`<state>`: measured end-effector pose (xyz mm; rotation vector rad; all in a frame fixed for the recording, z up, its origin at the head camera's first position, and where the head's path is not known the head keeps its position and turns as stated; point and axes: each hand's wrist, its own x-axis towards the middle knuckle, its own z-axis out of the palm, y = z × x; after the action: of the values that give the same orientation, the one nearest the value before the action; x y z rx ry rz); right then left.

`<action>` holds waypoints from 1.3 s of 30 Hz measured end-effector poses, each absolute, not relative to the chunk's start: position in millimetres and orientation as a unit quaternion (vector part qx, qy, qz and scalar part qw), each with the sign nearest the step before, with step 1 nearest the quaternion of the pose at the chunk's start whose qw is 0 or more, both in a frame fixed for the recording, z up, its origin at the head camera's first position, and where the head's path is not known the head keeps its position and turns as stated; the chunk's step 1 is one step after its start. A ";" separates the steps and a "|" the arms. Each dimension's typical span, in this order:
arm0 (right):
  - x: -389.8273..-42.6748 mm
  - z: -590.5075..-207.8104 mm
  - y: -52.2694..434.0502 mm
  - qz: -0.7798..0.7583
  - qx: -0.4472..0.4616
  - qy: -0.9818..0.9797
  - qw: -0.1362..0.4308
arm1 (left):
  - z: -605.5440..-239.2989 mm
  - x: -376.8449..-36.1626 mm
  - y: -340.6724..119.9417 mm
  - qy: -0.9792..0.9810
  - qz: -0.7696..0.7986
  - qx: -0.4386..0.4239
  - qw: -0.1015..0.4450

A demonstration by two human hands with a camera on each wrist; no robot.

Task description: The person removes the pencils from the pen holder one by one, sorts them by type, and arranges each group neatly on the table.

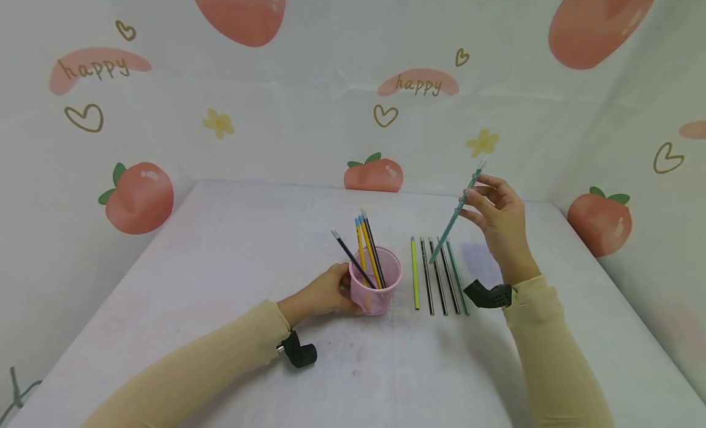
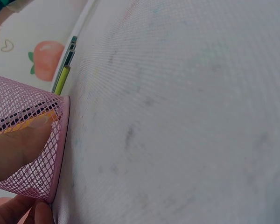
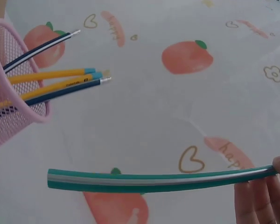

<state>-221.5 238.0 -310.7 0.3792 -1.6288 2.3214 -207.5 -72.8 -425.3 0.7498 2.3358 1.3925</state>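
My left hand (image 1: 325,290) grips the side of a pink mesh cup (image 1: 376,285) on the white table; in the left wrist view my fingers (image 2: 11,154) wrap round the pink mesh cup (image 2: 35,121). Several pencils (image 1: 366,247) stand in the cup, yellow and dark ones. My right hand (image 1: 496,216) is raised above the table and pinches a teal striped pencil (image 1: 455,216), tilted with its lower tip down to the left. In the right wrist view the teal pencil (image 3: 154,179) lies across the frame, with my fingertips (image 3: 266,196) on its end.
A row of several pencils (image 1: 438,275) lies side by side on the table just right of the cup, a yellow-green one (image 1: 414,271) leftmost. The table (image 1: 220,250) is walled by a peach-print cloth backdrop (image 1: 331,78) behind and at both sides.
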 end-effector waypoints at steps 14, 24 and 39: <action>-232.0 -327.7 269.5 0.717 0.058 -0.690 0.084 | -425.4 -207.8 -72.1 0.819 0.488 0.253 0.163; -245.3 -348.4 290.3 0.579 0.005 -0.815 0.017 | -424.9 -206.3 -73.0 0.813 0.495 0.259 0.164; -250.0 -372.9 290.4 0.477 -0.025 -0.873 -0.093 | -425.7 -206.1 -73.1 0.812 0.494 0.266 0.160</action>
<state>-250.0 290.4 -372.9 -0.0850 -2.9195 1.5955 -206.1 -73.1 -425.7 0.7602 2.3191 1.4119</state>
